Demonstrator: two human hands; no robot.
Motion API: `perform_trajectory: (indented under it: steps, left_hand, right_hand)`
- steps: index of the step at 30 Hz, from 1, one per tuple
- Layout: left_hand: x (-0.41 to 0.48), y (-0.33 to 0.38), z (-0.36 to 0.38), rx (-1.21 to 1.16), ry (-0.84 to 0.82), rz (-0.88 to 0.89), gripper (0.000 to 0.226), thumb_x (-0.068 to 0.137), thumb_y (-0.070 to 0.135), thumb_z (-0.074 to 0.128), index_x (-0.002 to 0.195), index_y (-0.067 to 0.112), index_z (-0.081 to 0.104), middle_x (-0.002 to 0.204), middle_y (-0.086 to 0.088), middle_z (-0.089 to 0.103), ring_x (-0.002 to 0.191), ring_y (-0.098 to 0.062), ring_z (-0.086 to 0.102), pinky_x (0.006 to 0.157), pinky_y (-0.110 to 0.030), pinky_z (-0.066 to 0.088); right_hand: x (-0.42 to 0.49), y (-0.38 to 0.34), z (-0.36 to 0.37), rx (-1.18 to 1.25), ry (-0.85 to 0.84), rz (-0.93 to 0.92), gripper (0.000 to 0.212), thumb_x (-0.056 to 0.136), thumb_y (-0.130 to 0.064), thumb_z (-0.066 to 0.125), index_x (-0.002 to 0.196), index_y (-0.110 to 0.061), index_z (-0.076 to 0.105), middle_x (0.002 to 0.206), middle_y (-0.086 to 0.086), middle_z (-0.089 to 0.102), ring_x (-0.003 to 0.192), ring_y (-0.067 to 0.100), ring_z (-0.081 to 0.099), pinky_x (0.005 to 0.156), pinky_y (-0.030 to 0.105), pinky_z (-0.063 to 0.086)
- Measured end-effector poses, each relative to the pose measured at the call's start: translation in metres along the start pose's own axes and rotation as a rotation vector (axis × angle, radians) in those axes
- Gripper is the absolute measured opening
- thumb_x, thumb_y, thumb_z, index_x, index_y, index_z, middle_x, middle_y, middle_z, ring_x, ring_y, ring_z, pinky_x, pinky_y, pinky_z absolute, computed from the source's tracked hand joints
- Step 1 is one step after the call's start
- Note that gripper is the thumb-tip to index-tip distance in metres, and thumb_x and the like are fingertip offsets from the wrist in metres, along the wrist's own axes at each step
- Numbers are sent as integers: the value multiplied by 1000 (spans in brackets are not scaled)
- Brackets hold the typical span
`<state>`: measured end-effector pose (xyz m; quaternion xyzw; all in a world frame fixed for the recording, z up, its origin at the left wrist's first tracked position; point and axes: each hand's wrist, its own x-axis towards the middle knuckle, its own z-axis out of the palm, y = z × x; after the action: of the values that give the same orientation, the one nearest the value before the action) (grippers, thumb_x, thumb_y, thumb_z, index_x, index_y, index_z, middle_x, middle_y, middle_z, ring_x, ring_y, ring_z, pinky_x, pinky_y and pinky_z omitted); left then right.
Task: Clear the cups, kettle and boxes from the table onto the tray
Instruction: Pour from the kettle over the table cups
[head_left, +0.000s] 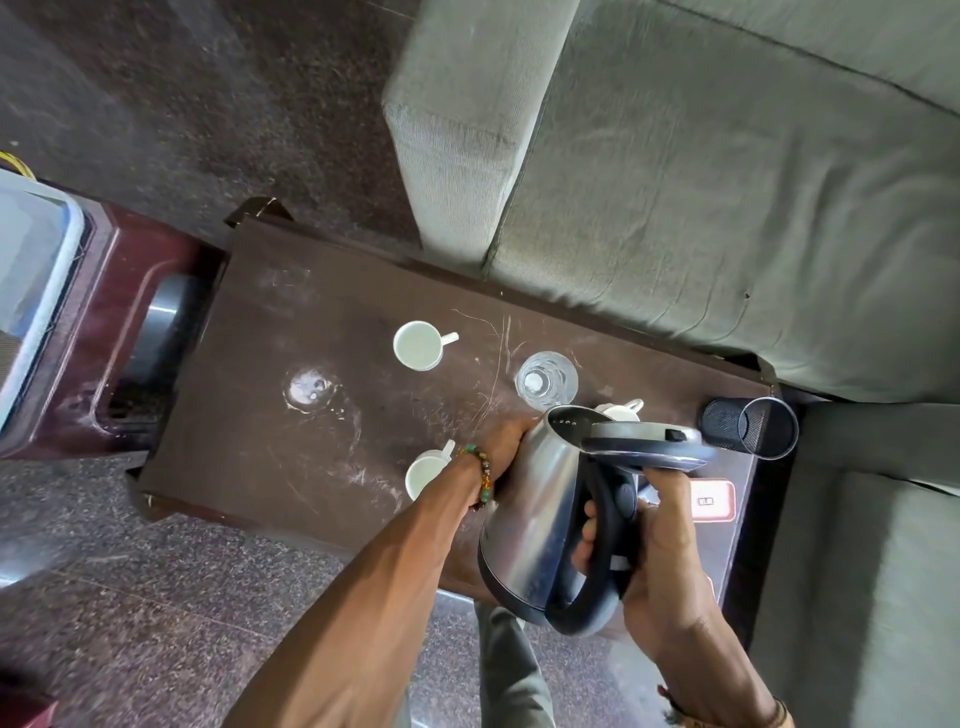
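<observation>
Kettle tilted above the near edge of the desk: right grip clasps its handle; left grip against its body, fingers hidden, closure undeterminable. Sofa abuts the far edge.

The right hand, at the lower right of the frame, curls its fingers round the handle of the kettle, with its forearm running off the bottom edge. The left forearm reaches up from bottom centre. The left hand lies against the kettle's side, its fingers hidden.

Soft daylight, glare on kettle, edges warped, blurred.
</observation>
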<state>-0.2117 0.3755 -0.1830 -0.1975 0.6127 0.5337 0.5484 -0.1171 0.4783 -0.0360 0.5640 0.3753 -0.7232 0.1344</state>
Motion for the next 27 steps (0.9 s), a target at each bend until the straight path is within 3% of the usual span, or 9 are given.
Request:
perform_trajectory:
  steps: [5,9,13,17,19,22,25,27]
  left_hand:
    - [-2,0,-1,-3,-43,-50,59,64,55,63,97,6,70,103,-12,73,90,-24,67,96,-49,49]
    - [-5,0,-2,11,-62,-96,55,68,56,59,98,11,71,103,-10,74,91,-24,67,96,-47,49]
    - [-7,0,-1,-2,-57,-122,46,72,55,58,97,19,72,104,-10,74,90,-23,66,97,-47,49]
    - [-8,-3,1,20,-41,-161,58,75,60,54,102,12,72,104,-9,74,103,-28,68,98,-45,49]
    - [-9,-4,1,30,-32,-165,60,78,60,52,107,11,71,106,-10,73,102,-26,67,99,-46,48]
    - [-12,-3,3,26,-27,-161,57,73,62,54,99,15,73,102,-10,74,89,-23,66,91,-42,52]
    - [-14,-3,4,13,-33,-177,46,68,62,56,82,21,72,93,-8,75,85,-22,65,81,-35,49]
    - [-13,-6,5,20,-37,-185,48,71,61,55,89,20,72,101,-11,74,86,-22,64,82,-35,48]
  right_hand:
    - [-3,-2,2,16,7,22,57,55,-70,65,59,-13,64,57,8,50,47,15,46,49,27,43]
    - [-6,-3,5,22,2,15,52,55,-69,65,57,-17,64,60,6,51,47,13,47,51,27,41]
    - [-13,-5,6,-21,6,18,61,55,-73,62,62,-13,61,60,8,49,49,15,46,51,29,42]
    - [-22,-10,6,-106,-103,-31,59,68,-74,54,59,-16,61,61,4,50,51,14,45,51,27,40]
    - [-26,-12,6,-119,-81,-16,57,72,-71,54,65,-15,57,63,6,44,53,16,42,53,28,38]
    - [-30,-13,4,-119,-49,5,58,72,-68,55,80,-10,54,65,8,42,53,17,41,54,30,39]
    - [-35,-15,4,-118,-50,3,58,73,-67,54,82,-10,54,66,8,43,54,17,42,55,30,39]
    - [-38,-16,3,-121,-46,9,59,72,-67,55,84,-10,54,66,8,43,54,17,43,56,30,40]
